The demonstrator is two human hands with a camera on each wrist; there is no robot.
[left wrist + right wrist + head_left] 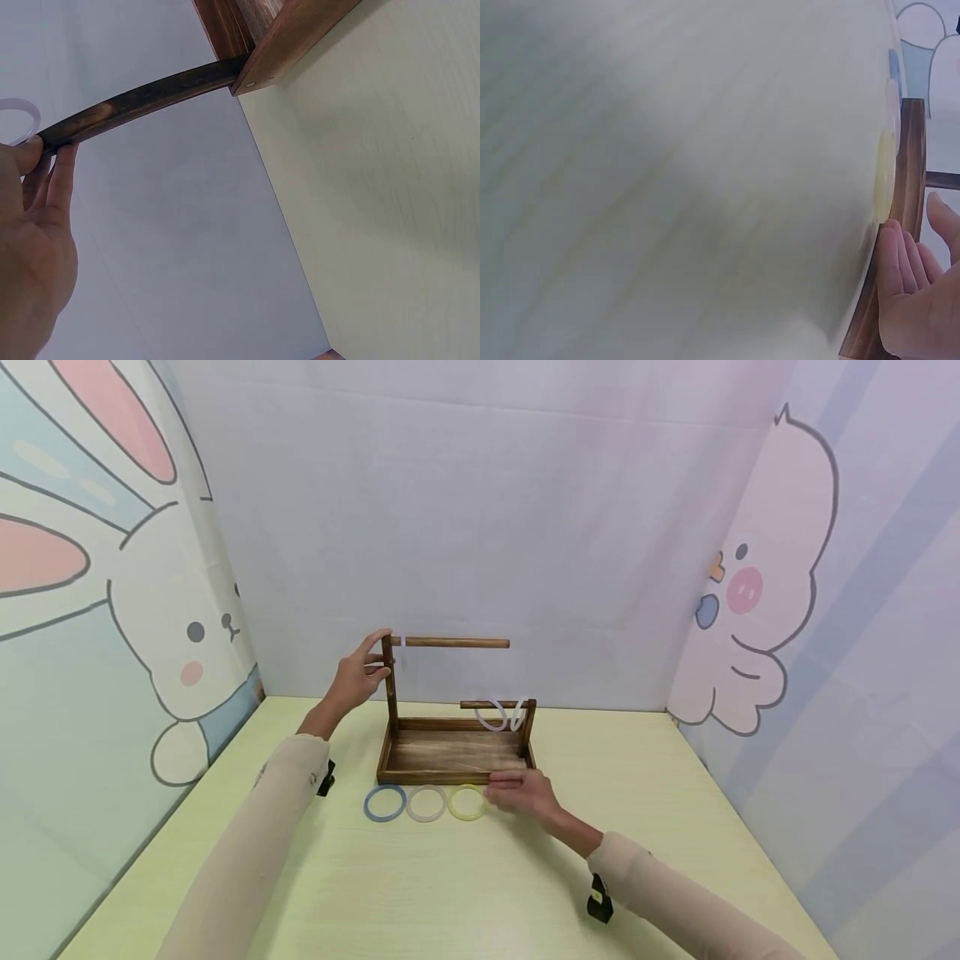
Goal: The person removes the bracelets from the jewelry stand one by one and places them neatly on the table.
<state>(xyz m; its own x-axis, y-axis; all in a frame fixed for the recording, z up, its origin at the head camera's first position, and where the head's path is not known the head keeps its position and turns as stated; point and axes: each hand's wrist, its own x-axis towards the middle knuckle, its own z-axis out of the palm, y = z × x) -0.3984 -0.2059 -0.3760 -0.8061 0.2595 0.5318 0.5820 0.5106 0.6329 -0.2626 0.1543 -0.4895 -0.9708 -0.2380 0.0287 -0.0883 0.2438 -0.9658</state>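
Observation:
A dark wooden bangle stand (388, 697) has a tall left post with a long bar (457, 643) and a shorter right post with a low bar. My left hand (356, 682) grips the top of the tall post between thumb and fingers, seen closer in the left wrist view. One pale bangle (402, 642) hangs on the long bar, near that hand. On the table before the stand lie a blue bangle (367, 810), a pinkish clear bangle (409, 811) and a yellow bangle (467, 819). Beside the yellow one is my right hand (528, 795), fingers mostly straight along the stand's front edge.
Two pale bangles, a lilac one (491, 727) and a whitish one (516, 723), hang from the low bar (471, 704). The stand's tray base (435, 777) rests on a pale yellow table (420, 893). Printed cloth walls (480, 527) rise behind and at both sides.

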